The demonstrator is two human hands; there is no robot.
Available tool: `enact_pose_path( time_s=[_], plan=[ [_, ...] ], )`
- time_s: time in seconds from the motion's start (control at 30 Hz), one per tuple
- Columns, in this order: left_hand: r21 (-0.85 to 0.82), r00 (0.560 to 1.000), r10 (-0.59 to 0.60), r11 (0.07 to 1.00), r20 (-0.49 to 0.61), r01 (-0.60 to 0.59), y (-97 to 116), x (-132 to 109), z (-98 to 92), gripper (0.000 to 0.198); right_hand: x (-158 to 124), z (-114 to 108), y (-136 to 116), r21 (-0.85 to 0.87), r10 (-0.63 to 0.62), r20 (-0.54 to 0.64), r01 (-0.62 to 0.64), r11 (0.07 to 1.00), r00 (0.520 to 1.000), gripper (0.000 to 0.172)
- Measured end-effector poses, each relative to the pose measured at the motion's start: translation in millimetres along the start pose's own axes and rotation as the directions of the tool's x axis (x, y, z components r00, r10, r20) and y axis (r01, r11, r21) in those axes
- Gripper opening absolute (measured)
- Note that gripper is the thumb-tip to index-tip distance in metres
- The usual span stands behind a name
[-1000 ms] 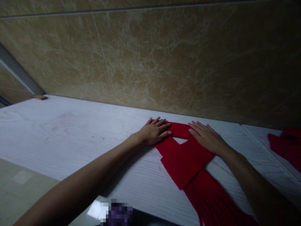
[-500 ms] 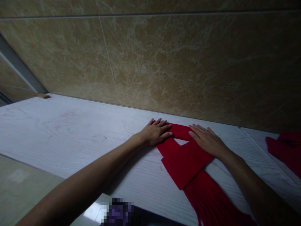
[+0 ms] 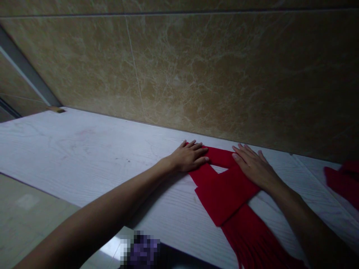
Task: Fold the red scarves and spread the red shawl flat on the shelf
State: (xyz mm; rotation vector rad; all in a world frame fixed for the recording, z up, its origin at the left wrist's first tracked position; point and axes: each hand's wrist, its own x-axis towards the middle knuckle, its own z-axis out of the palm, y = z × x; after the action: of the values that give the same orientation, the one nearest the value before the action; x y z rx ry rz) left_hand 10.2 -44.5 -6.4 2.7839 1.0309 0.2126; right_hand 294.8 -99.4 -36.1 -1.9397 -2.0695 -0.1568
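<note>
A red fringed scarf lies folded on a white wood-grain table, its two bands crossing and leaving a small triangular gap near the top. My left hand rests flat on the upper left fold, fingers spread and palm down. On the upper right fold lies my right hand, also palm down with its fingers stretched out. The fringe hangs toward me at the bottom of the view. Both hands hide parts of the corners they press on.
Behind the table rises a brown marble-patterned tile wall. More red cloth lies at the right edge. A small wooden block sits at the far left corner. Tiled floor shows at lower left.
The whole view has shifted slightly. My right hand has slid a little to the right along the scarf's upper fold; my left hand stays on its corner.
</note>
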Motion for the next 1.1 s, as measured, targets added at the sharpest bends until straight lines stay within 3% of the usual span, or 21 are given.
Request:
enact_pose_path(
  time_s=[0.27,1.1],
  plan=[
    [0.009,1.000,0.007,1.000,-0.004,-0.007,-2.4,1.5,3.6,0.064,-3.8,4.9,0.5,-0.019,-0.012,0.066,0.013,1.000,0.998,0.065],
    [0.000,1.000,-0.018,1.000,0.021,0.018,0.9,0.3,-0.7,0.064,-3.9,9.0,4.0,0.018,-0.016,0.015,0.016,1.000,1.000,0.062]
  ],
)
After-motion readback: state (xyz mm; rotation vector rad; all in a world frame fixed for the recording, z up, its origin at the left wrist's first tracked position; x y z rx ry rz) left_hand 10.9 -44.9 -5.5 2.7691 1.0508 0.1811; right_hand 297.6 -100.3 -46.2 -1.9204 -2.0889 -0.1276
